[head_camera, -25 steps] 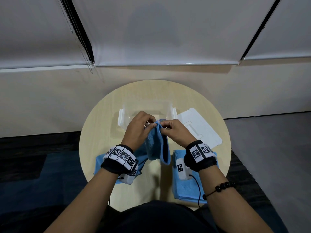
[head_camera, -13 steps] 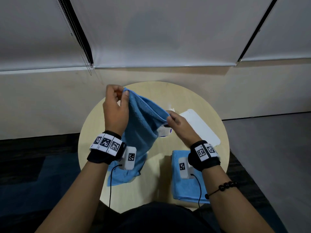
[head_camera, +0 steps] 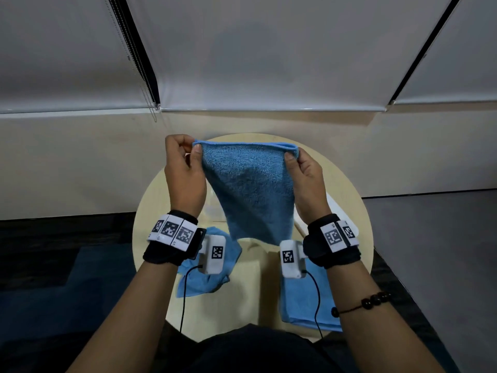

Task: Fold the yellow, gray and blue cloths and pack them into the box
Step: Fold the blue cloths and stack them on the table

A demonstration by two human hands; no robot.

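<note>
A blue cloth (head_camera: 250,189) hangs in the air above the round table, stretched flat along its top edge. My left hand (head_camera: 183,173) pinches its top left corner and my right hand (head_camera: 306,179) pinches its top right corner. A second blue cloth (head_camera: 212,278) lies crumpled on the table under my left wrist. A third blue cloth (head_camera: 304,300) lies folded flat at the near right. The clear box (head_camera: 212,208) is mostly hidden behind the raised cloth and my left hand. No yellow or gray cloth is in view.
The round wooden table (head_camera: 242,292) stands against a cream wall with blinds above. A white lid (head_camera: 333,205) lies on the table at the right, partly hidden by my right wrist. Dark floor surrounds the table.
Both hands have risen from low over the box and moved apart. The blue cloth went from bunched between them to spread out and hanging by its top corners.
</note>
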